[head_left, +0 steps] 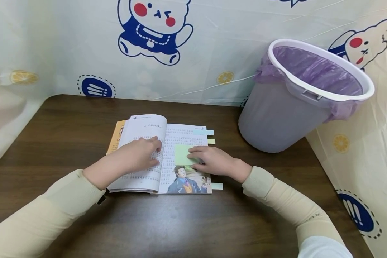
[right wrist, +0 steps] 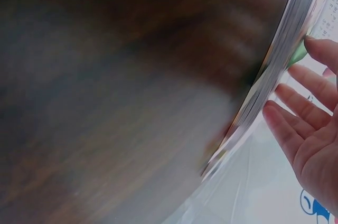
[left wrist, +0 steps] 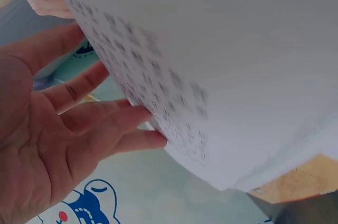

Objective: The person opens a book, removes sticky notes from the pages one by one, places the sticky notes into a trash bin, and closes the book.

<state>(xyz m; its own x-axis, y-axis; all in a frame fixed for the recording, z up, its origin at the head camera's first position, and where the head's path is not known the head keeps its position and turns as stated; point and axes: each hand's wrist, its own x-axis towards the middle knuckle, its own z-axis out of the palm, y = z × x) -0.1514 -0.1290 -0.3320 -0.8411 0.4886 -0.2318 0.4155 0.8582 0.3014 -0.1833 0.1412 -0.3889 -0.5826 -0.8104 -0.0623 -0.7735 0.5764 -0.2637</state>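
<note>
An open book [head_left: 184, 129] lies on the dark wooden table, with printed text on both pages and a drawn figure at the lower right. My left hand [head_left: 138, 154] rests on the left page; the left wrist view shows its fingertips touching the printed page [left wrist: 158, 76]. A square green sticky note [head_left: 181, 154] lies on the right page. My right hand [head_left: 213, 159] touches the note's right part, its fingers extended and partly covering it. In the right wrist view, the fingertips meet the page beside the book's edge [right wrist: 259, 92].
Coloured tabs, among them a blue one [head_left: 208, 132] and a pale one [head_left: 217, 186], stick out from the book's right side. A grey bin [head_left: 277, 114] with a purple liner stands at the back right. Printed cloth [head_left: 206, 46] hangs behind the table [head_left: 167, 222].
</note>
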